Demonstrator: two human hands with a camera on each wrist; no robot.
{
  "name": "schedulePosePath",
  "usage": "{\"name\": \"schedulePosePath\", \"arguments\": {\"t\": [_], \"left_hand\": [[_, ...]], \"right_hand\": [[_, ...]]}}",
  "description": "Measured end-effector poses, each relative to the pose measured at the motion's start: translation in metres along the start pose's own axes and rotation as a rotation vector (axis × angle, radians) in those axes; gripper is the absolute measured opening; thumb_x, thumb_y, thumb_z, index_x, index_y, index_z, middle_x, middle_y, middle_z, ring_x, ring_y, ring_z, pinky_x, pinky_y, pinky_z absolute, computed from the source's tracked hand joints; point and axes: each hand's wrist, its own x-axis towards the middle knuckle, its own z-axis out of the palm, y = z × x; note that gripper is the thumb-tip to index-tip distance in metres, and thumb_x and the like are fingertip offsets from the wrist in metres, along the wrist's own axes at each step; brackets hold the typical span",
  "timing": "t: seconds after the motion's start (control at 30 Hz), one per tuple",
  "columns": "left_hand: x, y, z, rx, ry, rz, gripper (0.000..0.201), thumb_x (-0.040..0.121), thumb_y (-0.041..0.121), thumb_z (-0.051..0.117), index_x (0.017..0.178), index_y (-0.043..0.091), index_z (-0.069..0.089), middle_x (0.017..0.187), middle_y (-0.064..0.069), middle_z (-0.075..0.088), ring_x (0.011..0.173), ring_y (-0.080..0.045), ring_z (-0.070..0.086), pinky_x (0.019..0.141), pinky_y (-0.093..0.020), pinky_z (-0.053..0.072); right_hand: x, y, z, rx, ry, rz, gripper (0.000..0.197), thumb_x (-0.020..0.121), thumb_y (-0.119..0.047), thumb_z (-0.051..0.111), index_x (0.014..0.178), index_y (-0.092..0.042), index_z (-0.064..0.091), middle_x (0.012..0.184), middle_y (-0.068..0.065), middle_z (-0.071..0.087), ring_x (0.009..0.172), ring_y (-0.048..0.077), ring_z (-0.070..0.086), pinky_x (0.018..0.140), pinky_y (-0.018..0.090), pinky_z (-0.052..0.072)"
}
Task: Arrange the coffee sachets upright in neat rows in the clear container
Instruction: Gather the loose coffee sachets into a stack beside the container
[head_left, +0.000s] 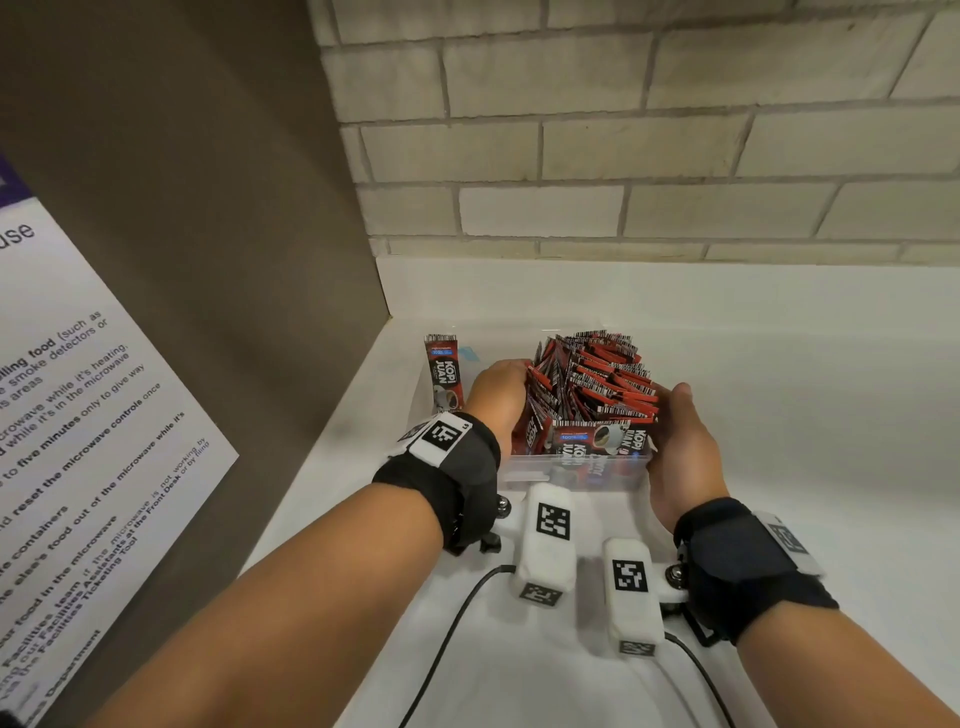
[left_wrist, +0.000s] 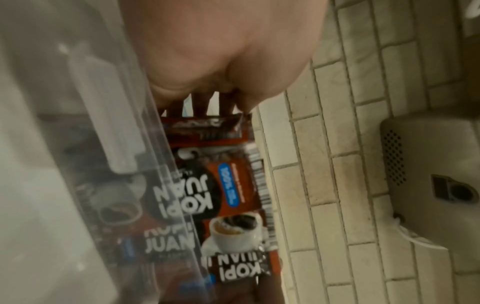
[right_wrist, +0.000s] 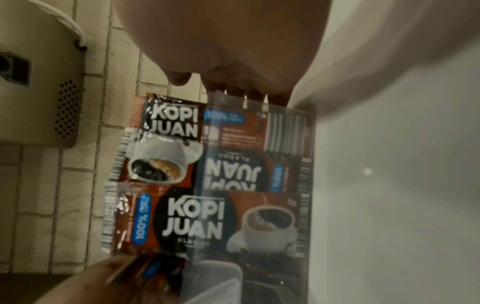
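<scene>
Head view: a clear container (head_left: 524, 465) sits on a white counter (head_left: 779, 415) below a brick wall (head_left: 623, 130), packed with red-and-black coffee sachets (head_left: 592, 379) that stand on end in a loose, fanned bundle rising above its rim. The left hand (head_left: 498, 395) presses against the left side of the bundle, fingers curled round the outer sachets; the right hand (head_left: 680, 441) cups the right side, the thumb laid against the packets, and whether the other fingers bend round them cannot be told here. A single sachet (head_left: 444, 371) stands apart just left of the container, against a brown side panel (head_left: 208, 208) that carries a printed notice (head_left: 78, 415). Two white marker-tagged modules (head_left: 548, 540) hang from black wrist straps near the viewer.

Left wrist view: the left hand (left_wrist: 221, 51) fills the top of a blurred frame, its fingers (left_wrist: 197, 102) reaching behind sachets (left_wrist: 207, 195) printed "KOPI JUAN" that lean over the container's clear wall (left_wrist: 116, 144).

Right wrist view: the right hand (right_wrist: 233, 41) hangs over the container (right_wrist: 285, 185), its fingertips (right_wrist: 254, 94) bent down at the far rim against the sachets (right_wrist: 192, 222). A pale wall-mounted unit (right_wrist: 39, 92) shows at left.
</scene>
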Motion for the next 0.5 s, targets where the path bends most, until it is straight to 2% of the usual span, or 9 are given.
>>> {"name": "schedulePosePath", "arguments": {"t": [0.03, 0.1, 0.2, 0.23, 0.33, 0.37, 0.43, 0.5], "left_hand": [[-0.001, 0.002, 0.002, -0.064, -0.002, -0.055, 0.043, 0.103, 0.032, 0.029, 0.132, 0.006, 0.048, 0.137, -0.015, 0.051, 0.124, -0.031, 0.05, 0.107, -0.045, 0.038], [0.0, 0.005, 0.004, -0.121, -0.023, -0.115, 0.06, 0.101, 0.051, 0.023, 0.147, 0.013, 0.028, 0.152, -0.012, 0.033, 0.137, -0.029, 0.036, 0.114, -0.044, 0.027], [0.001, 0.005, 0.01, -0.061, -0.072, -0.128, 0.069, 0.096, 0.061, 0.013, 0.152, 0.021, 0.009, 0.159, -0.005, 0.014, 0.145, -0.023, 0.018, 0.116, -0.042, 0.015], [0.002, 0.004, 0.012, -0.048, -0.086, -0.135, 0.071, 0.094, 0.064, 0.012, 0.152, 0.023, 0.008, 0.159, -0.005, 0.014, 0.145, -0.024, 0.019, 0.118, -0.042, 0.016], [0.003, 0.005, 0.016, -0.046, -0.148, -0.15, 0.077, 0.091, 0.069, 0.012, 0.151, 0.021, 0.02, 0.155, -0.009, 0.027, 0.138, -0.025, 0.036, 0.114, -0.042, 0.029], [0.002, 0.006, 0.018, -0.043, -0.165, -0.143, 0.075, 0.092, 0.067, 0.011, 0.151, 0.021, 0.021, 0.155, -0.009, 0.027, 0.138, -0.025, 0.036, 0.113, -0.04, 0.03], [0.002, 0.006, 0.022, -0.009, -0.161, -0.127, 0.071, 0.094, 0.064, 0.009, 0.152, 0.023, 0.014, 0.157, -0.007, 0.021, 0.142, -0.023, 0.027, 0.112, -0.038, 0.026], [0.008, 0.003, 0.026, -0.027, -0.163, -0.112, 0.07, 0.094, 0.064, 0.008, 0.152, 0.026, 0.017, 0.155, -0.007, 0.028, 0.139, -0.024, 0.034, 0.108, -0.038, 0.033]], "right_hand": [[0.002, 0.001, 0.0, 0.01, -0.007, -0.004, 0.048, 0.101, -0.048, 0.021, 0.115, -0.023, 0.061, 0.118, 0.001, 0.066, 0.116, 0.016, 0.058, 0.099, 0.036, 0.043], [0.004, 0.003, -0.001, 0.033, -0.02, -0.005, 0.052, 0.1, -0.051, 0.022, 0.123, -0.021, 0.058, 0.12, 0.003, 0.066, 0.116, 0.02, 0.059, 0.104, 0.043, 0.041], [0.004, 0.002, 0.002, 0.062, -0.063, -0.003, 0.055, 0.099, -0.052, 0.021, 0.131, -0.021, 0.053, 0.121, 0.005, 0.066, 0.115, 0.023, 0.06, 0.101, 0.045, 0.044], [0.003, 0.001, 0.003, 0.073, -0.083, -0.003, 0.055, 0.099, -0.052, 0.02, 0.133, -0.021, 0.051, 0.121, 0.005, 0.066, 0.114, 0.023, 0.061, 0.098, 0.043, 0.046], [0.0, 0.002, 0.007, 0.075, -0.107, 0.021, 0.054, 0.099, -0.052, 0.021, 0.129, -0.023, 0.054, 0.113, 0.006, 0.07, 0.103, 0.02, 0.067, 0.091, 0.039, 0.05], [0.0, 0.003, 0.008, 0.071, -0.102, 0.035, 0.055, 0.098, -0.053, 0.022, 0.128, -0.022, 0.055, 0.111, 0.007, 0.071, 0.101, 0.021, 0.068, 0.091, 0.041, 0.05], [0.001, 0.004, 0.009, 0.064, -0.086, 0.06, 0.057, 0.097, -0.056, 0.023, 0.127, -0.02, 0.057, 0.109, 0.008, 0.071, 0.101, 0.023, 0.068, 0.095, 0.044, 0.049], [0.002, 0.004, 0.01, 0.056, -0.07, 0.076, 0.057, 0.096, -0.057, 0.024, 0.123, -0.021, 0.059, 0.106, 0.008, 0.072, 0.101, 0.025, 0.068, 0.096, 0.046, 0.048]]}}
